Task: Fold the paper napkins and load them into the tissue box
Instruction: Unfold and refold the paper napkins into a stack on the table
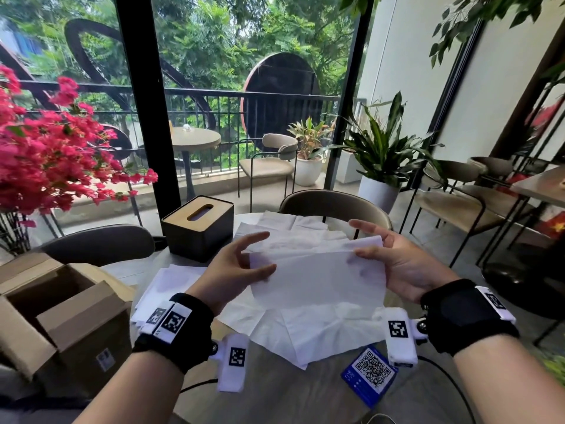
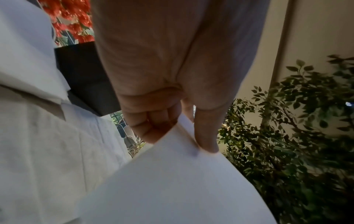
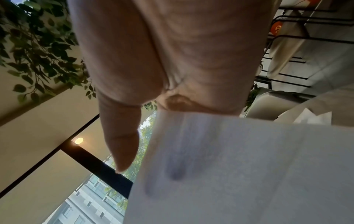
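Above the table (image 1: pixel 305 393), napkin (image 1: pixel 318 276) held up mid-fold — left hand (image 1: pixel 235 270) pinches its left edge, thumb against fingers (image 1: pixel 255 238); right hand (image 1: pixel 397 264) spread, fingers behind the sheet, thumb clear. Likely risk: one-sided hold lets thin paper sag, crease skews — bad fit for box (image 1: pixel 198 228).

Motion blur across the held napkin (image 3: pixel 239 166)

White napkin (image 1: pixel 318 276) was held up between both hands. The left hand (image 1: pixel 235 270) pinched its left edge, thumb on the near face. The right hand (image 1: pixel 400 264) carried the right edge, thumb lifted clear. Loose napkins (image 1: pixel 305 328) lay spread beneath on the round table (image 1: pixel 290 393). The black tissue box (image 1: pixel 198 228), with a slotted wooden lid, stood behind them to the left. An open cardboard box (image 1: pixel 61 307) sat far left.
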`<action>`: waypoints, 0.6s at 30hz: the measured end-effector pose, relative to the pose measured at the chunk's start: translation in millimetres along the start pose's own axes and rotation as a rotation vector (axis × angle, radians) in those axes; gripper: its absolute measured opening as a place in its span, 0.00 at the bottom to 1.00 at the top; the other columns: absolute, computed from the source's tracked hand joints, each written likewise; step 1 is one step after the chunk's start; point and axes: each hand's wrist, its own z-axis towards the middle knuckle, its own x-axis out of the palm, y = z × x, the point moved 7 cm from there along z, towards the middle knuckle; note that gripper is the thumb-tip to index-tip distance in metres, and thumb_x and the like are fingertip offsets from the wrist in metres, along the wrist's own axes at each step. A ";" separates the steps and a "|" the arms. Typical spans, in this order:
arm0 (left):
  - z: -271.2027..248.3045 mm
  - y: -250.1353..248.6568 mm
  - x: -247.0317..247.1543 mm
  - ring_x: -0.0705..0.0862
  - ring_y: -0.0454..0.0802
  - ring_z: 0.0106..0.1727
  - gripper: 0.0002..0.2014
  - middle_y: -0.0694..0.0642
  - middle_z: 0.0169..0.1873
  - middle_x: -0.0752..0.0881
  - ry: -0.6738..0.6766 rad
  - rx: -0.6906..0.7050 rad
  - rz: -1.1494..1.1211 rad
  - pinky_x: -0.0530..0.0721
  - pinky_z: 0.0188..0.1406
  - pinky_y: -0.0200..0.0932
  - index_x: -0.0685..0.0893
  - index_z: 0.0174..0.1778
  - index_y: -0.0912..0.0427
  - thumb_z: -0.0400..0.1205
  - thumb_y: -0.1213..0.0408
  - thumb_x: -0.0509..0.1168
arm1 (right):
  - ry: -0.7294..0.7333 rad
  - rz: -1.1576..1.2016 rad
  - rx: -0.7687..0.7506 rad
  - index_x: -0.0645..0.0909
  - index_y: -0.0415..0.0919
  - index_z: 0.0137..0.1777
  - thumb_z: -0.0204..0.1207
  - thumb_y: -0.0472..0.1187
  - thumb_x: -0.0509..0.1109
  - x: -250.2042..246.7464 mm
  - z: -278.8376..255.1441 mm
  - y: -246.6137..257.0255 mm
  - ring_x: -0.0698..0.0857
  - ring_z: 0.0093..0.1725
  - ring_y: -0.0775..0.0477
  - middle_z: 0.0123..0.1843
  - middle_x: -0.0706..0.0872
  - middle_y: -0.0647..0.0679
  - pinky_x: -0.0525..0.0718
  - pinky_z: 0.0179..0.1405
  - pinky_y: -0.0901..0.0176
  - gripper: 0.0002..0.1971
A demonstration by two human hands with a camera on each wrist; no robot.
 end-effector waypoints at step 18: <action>-4.7 13.7 -17.8 0.90 0.52 0.44 0.11 0.64 0.49 0.93 -0.112 -0.121 0.040 0.88 0.49 0.49 0.92 0.59 0.58 0.81 0.65 0.76 | -0.143 -0.208 0.038 0.89 0.33 0.64 0.78 0.32 0.76 -7.2 4.8 -11.3 0.92 0.46 0.46 0.54 0.94 0.35 0.91 0.51 0.55 0.15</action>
